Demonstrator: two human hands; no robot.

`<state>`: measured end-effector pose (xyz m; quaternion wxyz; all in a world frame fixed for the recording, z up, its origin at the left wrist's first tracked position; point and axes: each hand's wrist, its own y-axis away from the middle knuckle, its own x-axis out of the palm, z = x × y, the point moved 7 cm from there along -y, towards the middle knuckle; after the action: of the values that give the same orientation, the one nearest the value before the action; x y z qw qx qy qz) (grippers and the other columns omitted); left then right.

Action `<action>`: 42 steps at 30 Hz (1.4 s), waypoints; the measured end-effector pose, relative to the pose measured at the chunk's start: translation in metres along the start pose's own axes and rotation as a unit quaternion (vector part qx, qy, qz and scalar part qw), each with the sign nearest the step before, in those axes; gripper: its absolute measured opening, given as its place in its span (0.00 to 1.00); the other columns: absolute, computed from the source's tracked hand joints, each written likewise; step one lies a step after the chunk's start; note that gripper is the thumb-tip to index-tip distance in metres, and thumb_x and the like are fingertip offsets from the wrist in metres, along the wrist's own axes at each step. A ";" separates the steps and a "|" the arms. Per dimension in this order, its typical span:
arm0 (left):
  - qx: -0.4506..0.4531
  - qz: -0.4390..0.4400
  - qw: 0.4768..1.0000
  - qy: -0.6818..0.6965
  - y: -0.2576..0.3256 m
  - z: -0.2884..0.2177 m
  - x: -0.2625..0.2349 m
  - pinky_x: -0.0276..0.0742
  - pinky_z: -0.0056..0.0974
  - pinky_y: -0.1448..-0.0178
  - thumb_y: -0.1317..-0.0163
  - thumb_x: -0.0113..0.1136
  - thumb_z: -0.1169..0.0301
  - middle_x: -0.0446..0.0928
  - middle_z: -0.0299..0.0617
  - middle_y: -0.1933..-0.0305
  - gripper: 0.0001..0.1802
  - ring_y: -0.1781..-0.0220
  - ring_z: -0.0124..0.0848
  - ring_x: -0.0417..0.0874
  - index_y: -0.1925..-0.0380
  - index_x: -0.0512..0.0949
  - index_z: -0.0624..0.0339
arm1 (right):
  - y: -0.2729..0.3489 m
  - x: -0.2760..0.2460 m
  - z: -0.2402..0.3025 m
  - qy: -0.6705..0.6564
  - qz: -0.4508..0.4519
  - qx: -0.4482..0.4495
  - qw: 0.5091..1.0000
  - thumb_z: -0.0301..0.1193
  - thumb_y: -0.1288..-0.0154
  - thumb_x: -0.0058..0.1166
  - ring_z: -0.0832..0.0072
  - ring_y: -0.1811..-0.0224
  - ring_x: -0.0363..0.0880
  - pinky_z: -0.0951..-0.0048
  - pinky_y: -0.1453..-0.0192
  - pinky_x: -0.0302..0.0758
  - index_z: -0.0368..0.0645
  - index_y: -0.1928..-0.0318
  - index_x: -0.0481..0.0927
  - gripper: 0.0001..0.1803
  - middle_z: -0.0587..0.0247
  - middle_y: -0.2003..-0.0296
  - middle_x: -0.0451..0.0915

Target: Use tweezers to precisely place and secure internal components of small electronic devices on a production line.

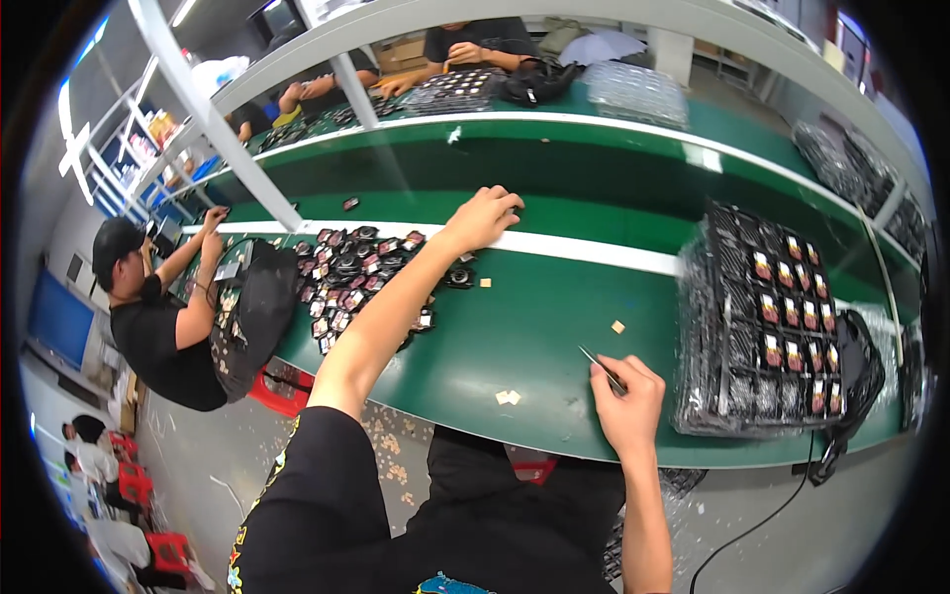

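My left hand (482,218) reaches forward over the white strip along the back of the green bench (534,327). Its fingers are slightly bent and apart, with nothing visible in them. Beside that forearm lies a heap of small black parts with printed labels (341,282). My right hand (630,401) is closed around slim, dark tweezers (599,364), their tip pointing to the far left, just above the bench top. Small tan squares lie about: one square (618,327) beyond the tweezers, a pair (508,397) to their left, another (485,283) near the heap.
At right stands a stack of black trays in clear plastic (708,327), the top one holding labelled parts. A black bundle (859,371) and a cable sit beside it. A grey frame (228,148) rises ahead. A co-worker (163,307) works at left; others sit across the bench.
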<state>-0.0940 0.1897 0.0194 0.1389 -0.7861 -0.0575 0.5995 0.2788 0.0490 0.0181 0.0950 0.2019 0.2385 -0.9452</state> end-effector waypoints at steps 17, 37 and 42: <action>-0.045 -0.011 0.994 0.096 0.189 0.091 -0.132 0.76 0.50 0.21 0.34 0.73 0.72 0.84 0.50 0.36 0.26 0.28 0.51 0.82 0.35 0.84 0.60 | -0.005 0.010 0.004 0.083 -0.016 0.040 0.996 0.21 0.29 0.70 0.81 0.76 0.71 0.71 0.72 0.64 0.30 0.52 0.93 0.08 0.63 0.73 0.77; -0.069 -0.045 0.997 0.002 0.157 0.158 -0.143 0.78 0.51 0.27 0.26 0.70 0.69 0.83 0.54 0.41 0.20 0.33 0.54 0.83 0.37 0.85 0.59 | -0.001 0.012 0.015 0.283 -0.044 -0.042 0.957 0.23 0.31 0.71 0.60 0.53 0.80 0.57 0.48 0.73 0.37 0.48 0.92 0.12 0.59 0.57 0.81; -0.064 0.023 0.996 0.059 0.218 0.084 -0.161 0.78 0.51 0.26 0.28 0.72 0.71 0.82 0.52 0.39 0.21 0.33 0.52 0.82 0.36 0.85 0.58 | -0.010 0.013 0.018 0.258 -0.051 -0.042 0.964 0.23 0.29 0.69 0.56 0.51 0.79 0.54 0.45 0.75 0.32 0.47 0.91 0.13 0.55 0.55 0.81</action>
<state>-0.2353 -0.0478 0.0856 0.0778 -0.8285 -0.0689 0.5503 0.2581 0.0477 0.0311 -0.0095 0.4221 0.3045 -0.8538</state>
